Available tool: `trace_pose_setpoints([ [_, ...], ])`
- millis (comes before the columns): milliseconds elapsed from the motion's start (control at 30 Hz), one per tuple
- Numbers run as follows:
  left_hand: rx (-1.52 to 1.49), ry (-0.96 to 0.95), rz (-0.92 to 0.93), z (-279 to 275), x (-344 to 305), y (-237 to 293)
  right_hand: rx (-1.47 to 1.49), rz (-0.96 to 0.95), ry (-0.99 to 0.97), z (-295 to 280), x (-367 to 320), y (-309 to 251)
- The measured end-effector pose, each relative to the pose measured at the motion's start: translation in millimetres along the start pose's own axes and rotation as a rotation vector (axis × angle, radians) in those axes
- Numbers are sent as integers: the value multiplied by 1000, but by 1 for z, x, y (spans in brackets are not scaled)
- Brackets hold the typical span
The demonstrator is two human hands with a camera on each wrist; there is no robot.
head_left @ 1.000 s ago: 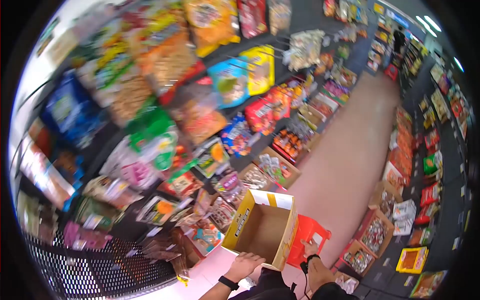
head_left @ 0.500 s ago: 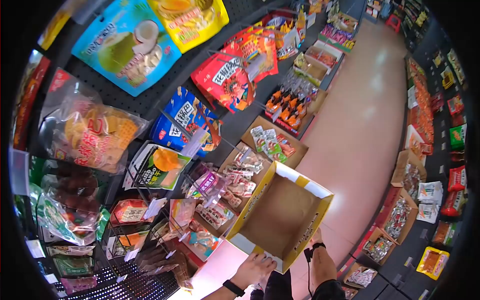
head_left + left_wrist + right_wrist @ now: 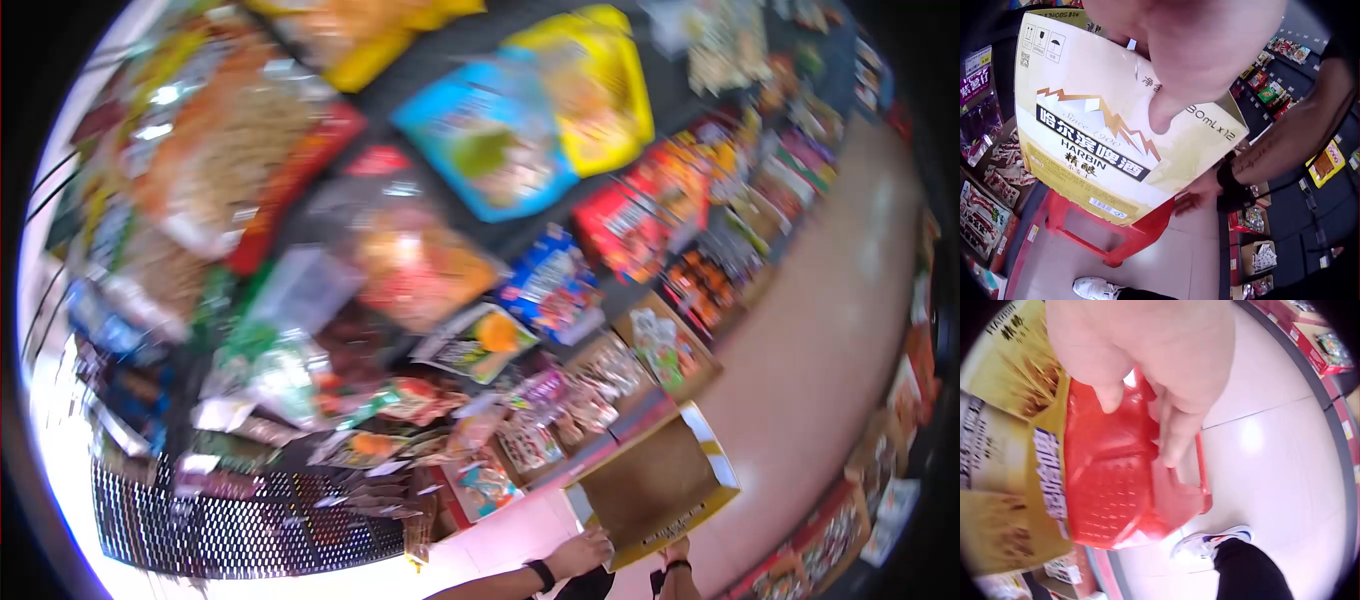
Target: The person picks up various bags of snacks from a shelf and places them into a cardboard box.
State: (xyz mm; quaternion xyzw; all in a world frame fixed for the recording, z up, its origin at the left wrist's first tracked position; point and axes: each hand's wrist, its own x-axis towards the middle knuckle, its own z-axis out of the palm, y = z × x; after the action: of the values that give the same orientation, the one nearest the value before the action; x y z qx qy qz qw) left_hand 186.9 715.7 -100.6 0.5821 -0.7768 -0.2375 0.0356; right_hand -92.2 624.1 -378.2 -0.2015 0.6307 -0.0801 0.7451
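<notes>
The Harbin beer carton (image 3: 1100, 134) lies at about 4 o'clock from the middle of the head view, its open mouth upward and its bare brown inside showing. Its long axis runs there from 8 to 2 o'clock. The left hand (image 3: 585, 552) is the nearer one, touching the carton's 8 o'clock end. In the left wrist view its thumb presses the printed outer wall, and the other fingers seem hooked over the rim, though they are mostly hidden; the hand grips the carton.

Directly at 6 o'clock below the carton in that view is the red plastic stool (image 3: 1107, 481). The right wrist view puts the carton at 9 o'clock from the right hand's fingers, just beside the stool; whether the two touch cannot be told. The right hand (image 3: 1147, 356) grips the stool's upper edge, thumb on one face and fingers on the other. So each hand has its own thing, with the carton on the left hand's side. Whether the stool's feet meet the tiled floor (image 3: 1260, 469) cannot be told.

Farther out in the head view, an open cardboard box (image 3: 703, 368) of wrapped snacks lies at 12 o'clock from the carton, a blue pouch (image 3: 490, 140) hangs at 11 o'clock, and a black mesh panel (image 3: 230, 520) stands at 9 o'clock. A white sneaker (image 3: 1094, 289) shows beneath the stool in the left wrist view.
</notes>
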Motion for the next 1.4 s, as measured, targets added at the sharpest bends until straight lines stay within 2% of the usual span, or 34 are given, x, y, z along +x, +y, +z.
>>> trace_pose_setpoints([
  [33,157,-49,-11,-2,-2,8,-42,14,194,3,-17,-2],
  [67,177,-1,-42,-7,-7,14,349,77,173,-14,-29,-12],
  [133,238,194,16,-26,-18,26,441,-145,296,-22,-70,-17],
  [167,220,193,15,-39,-21,28,293,-233,330,-46,-63,-14],
  [200,-149,445,13,-45,-29,27,150,-328,375,-63,-59,-23],
  [233,-212,372,69,-76,-50,27,415,-435,500,-54,-89,-64],
  [267,-294,118,-76,-118,-63,34,694,-532,603,-12,-157,-113],
  [300,-534,203,-143,-162,-87,34,661,-678,624,31,-215,-153],
  [333,-384,355,-164,-170,-108,20,402,-860,574,62,-235,-179],
  [367,-372,614,-347,-205,-133,19,305,-1070,282,73,-215,-188],
  [400,-389,881,-518,-239,-157,16,-82,-1252,71,105,-224,-211],
  [433,-515,1015,-700,-281,-181,16,47,-1137,-162,185,-285,-240],
  [467,-839,1149,-700,-291,-201,-3,175,-987,-358,264,-347,-268],
  [500,-764,1362,-650,-295,-210,-28,-37,-961,-425,329,-394,-287],
  [533,-686,1565,-600,-299,-214,-49,-119,-950,-554,378,-403,-294],
  [567,-505,1569,-628,-312,-218,-61,-310,-1166,-645,424,-405,-299],
  [600,-320,1565,-649,-324,-223,-71,-306,-1280,-649,467,-424,-302],
  [667,-441,1530,-622,-348,-228,-78,-343,-1378,-553,531,-441,-309],
  [733,-557,1479,-581,-358,-229,-80,-495,-1498,-407,557,-438,-311],
  [767,-579,1497,-503,-360,-230,-82,-481,-1418,-452,565,-439,-307],
  [800,-607,1506,-413,-362,-227,-84,-701,-1398,-278,559,-440,-302],
  [833,-744,1467,-419,-355,-229,-90,-594,-1454,-317,557,-457,-293],
  [867,-670,1488,-390,-349,-229,-95,-496,-1566,-352,554,-467,-286],
  [900,-724,1529,-270,-344,-229,-98,-465,-1576,-400,551,-449,-283],
  [933,-777,1475,-271,-355,-240,-80,-510,-1572,-302,545,-435,-279],
  [967,-841,1497,-223,-347,-241,-81,-516,-1520,-272,534,-448,-274],
  [1000,-970,1376,-279,-357,-255,-65,-494,-1435,-330,526,-437,-274],
  [1033,-875,1433,-220,-341,-254,-78,-469,-1348,-329,513,-464,-276],
  [1067,-958,1387,-258,-357,-261,-56,-442,-1257,-341,504,-492,-274],
  [1100,-966,1354,-230,-354,-260,-57,-339,-1360,-367,499,-472,-271],
  [1133,-970,1321,-220,-348,-265,-59,-371,-1337,-274,491,-496,-269],
  [1267,-1057,1315,-158,-355,-267,-53,-276,-1214,-426,470,-522,-277],
  [1367,-1207,1268,-144,-368,-260,-51,-230,-1239,-447,470,-507,-285],
  [1400,-1146,1265,-137,-364,-258,-54,-212,-1250,-453,469,-503,-289],
])
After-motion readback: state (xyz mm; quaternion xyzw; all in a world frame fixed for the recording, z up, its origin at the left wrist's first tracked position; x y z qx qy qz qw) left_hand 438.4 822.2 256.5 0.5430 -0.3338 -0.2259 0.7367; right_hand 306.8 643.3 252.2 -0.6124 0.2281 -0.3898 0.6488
